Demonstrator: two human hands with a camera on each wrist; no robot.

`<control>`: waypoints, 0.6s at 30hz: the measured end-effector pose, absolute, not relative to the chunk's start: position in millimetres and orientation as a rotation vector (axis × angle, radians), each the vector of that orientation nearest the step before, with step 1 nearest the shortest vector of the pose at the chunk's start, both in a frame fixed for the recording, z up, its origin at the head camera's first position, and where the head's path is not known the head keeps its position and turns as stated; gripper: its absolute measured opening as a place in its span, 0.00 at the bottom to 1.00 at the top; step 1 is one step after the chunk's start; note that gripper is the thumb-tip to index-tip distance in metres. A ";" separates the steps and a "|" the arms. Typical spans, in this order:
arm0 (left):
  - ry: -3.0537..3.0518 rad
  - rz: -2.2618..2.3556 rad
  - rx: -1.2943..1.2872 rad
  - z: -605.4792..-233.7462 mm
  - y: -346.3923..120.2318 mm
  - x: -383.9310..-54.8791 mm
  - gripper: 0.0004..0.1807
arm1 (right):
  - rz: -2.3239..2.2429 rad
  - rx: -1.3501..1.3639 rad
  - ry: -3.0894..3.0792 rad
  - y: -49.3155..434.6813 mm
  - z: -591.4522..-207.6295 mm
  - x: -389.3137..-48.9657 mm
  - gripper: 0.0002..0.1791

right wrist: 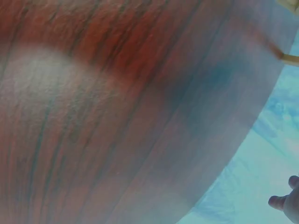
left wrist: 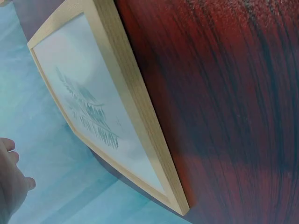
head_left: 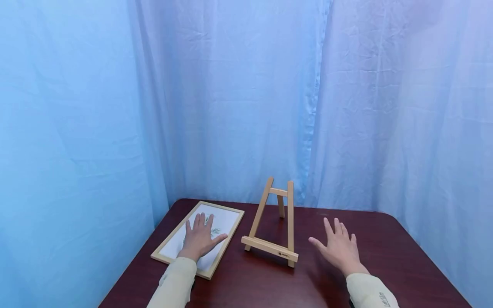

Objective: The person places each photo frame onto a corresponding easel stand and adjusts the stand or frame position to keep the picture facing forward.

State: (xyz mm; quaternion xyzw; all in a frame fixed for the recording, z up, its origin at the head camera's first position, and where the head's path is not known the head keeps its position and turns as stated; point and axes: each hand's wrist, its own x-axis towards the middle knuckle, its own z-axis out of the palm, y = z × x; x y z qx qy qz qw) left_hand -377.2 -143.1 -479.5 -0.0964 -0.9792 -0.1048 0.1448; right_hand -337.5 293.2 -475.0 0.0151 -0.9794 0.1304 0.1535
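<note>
The left hand [head_left: 200,239] hovers over a framed leaf print [head_left: 222,222], its fingers straight and spread, gripping nothing; the left wrist view shows its fingertips clear of the surface. The print lies flat on the dark red-brown wood-grain table [head_left: 239,286], left of a small wooden tabletop easel [head_left: 290,218], with bare tabletop between the two. The right hand [head_left: 340,252] hangs over the table to the right of the easel, fingers fanned, thumb out towards the easel, holding nothing and apart from everything.

The step in hand looks like an approach to the print; for that, the left palm seems best kept off the white sheet, with the fingers taken out to the pale wooden border [left wrist: 135,98], which offers a firm edge and spares the picture; a thin frame lying flat probably gives little to get under, so tipping up one long side first should help; the right hand, on the far side of the easel, would do well to come round in front of the ledge [head_left: 265,245] rather than across the uprights, since so light a stand could be knocked askew; two hands on opposite sides of the border should keep the frame level; whether the print is glazed I cannot tell, so a gentle hold seems wise.
</note>
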 end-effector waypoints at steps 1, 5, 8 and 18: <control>-2.826 -0.296 -0.274 -478.9 -143.8 -377.8 0.53 | 0.376 0.046 -2.804 291.6 -474.0 -338.2 0.56; -2.838 -0.302 -0.258 -476.5 -146.7 -378.7 0.53 | 0.397 0.061 -2.787 284.4 -469.5 -338.9 0.54; -2.850 -0.315 -0.251 -474.5 -148.4 -378.5 0.53 | 0.405 0.071 -2.771 279.5 -466.3 -338.9 0.53; -2.859 -0.357 -0.237 -473.0 -153.2 -382.4 0.52 | 0.405 0.120 -2.744 261.3 -460.5 -339.5 0.50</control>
